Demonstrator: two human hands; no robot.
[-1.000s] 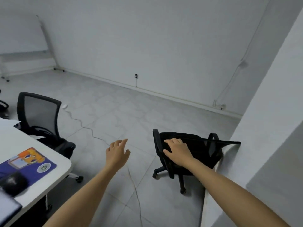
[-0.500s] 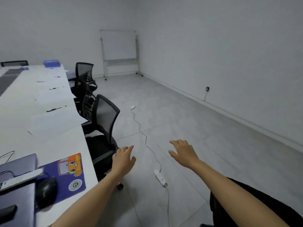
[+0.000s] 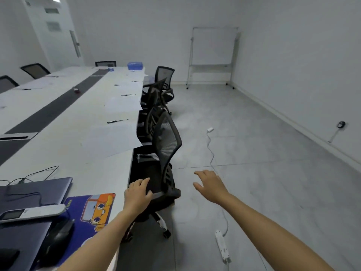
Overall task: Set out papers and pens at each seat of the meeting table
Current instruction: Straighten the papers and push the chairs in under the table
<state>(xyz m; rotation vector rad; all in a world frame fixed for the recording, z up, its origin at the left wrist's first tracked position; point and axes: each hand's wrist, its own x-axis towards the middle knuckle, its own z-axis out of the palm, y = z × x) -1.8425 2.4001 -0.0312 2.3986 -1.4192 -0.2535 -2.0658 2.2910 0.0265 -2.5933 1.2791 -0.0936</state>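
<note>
The left hand [image 3: 137,194], at 7 o'clock, has its grip apart, fingers loosely extended over the seat edge of the nearest chair [image 3: 168,141] (touching or not, I cannot tell). The right hand [image 3: 212,185], at 5 o'clock, is spread wide above the floor [image 3: 263,153], grip apart, holding nothing. On the white surface [image 3: 82,114], at 9 o'clock, a sheet of paper [image 3: 111,139] lies by the edge, with a pen [image 3: 117,121] just beyond it. A second sheet [image 3: 123,104] and second pen [image 3: 128,94] lie towards 10 o'clock.

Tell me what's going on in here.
A person stands at the near end of the meeting table, both hands empty and open. The left hand reaches by the seat of the nearest chair; the right hand hangs over the floor. Along this side, sheets of paper, each with a pen beside it, already lie at the seats.
</note>
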